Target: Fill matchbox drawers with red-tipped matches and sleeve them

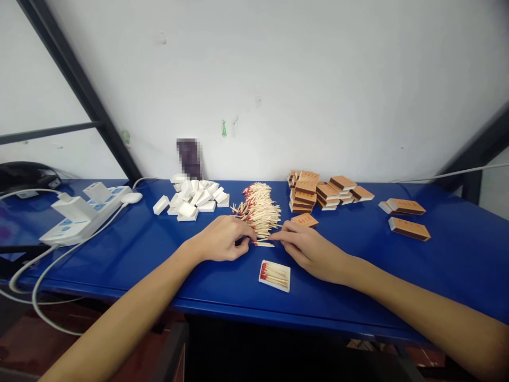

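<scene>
A thick pile of red-headed matches lies in the middle of the blue table. At its near edge my left hand is curled, thumb and forefinger drawn in at the heads of a few loose matches. From the other side, my right hand reaches in with its forefinger stretched toward the matches' plain ends; its other fingers are loosely bent. Just in front of both hands sits a white matchbox tray holding a layer of matches, heads to the left.
White empty-looking trays are heaped at the back left. Orange matchbox sleeves are stacked at the back right, one lying flat beside my right hand. Two matchboxes lie far right. A power strip with cables takes up the left.
</scene>
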`<action>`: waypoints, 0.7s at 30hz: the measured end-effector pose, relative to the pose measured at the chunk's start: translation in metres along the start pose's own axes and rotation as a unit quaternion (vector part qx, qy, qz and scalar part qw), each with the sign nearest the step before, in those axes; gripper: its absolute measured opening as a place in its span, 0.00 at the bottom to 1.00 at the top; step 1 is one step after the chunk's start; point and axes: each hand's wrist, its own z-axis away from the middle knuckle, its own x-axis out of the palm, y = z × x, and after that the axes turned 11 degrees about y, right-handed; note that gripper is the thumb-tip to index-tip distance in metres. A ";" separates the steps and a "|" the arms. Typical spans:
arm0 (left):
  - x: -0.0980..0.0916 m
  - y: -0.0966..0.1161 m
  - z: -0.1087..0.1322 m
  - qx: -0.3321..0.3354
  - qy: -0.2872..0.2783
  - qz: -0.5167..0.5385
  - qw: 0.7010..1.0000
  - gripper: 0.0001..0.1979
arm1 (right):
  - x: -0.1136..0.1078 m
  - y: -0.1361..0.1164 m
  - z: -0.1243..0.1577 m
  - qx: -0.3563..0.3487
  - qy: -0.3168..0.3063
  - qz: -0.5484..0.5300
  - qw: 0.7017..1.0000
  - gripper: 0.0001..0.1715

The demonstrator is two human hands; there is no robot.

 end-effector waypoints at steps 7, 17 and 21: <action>0.001 0.000 0.000 -0.012 0.003 -0.015 1.000 0.16 | 0.000 0.000 0.000 -0.002 0.008 0.004 1.000 0.21; 0.001 0.001 0.001 -0.010 0.006 -0.017 1.000 0.16 | 0.001 -0.001 0.000 0.000 -0.004 0.012 1.000 0.20; 0.001 0.001 0.000 -0.009 0.005 -0.013 1.000 0.16 | 0.002 0.000 0.001 0.000 -0.011 0.020 1.000 0.20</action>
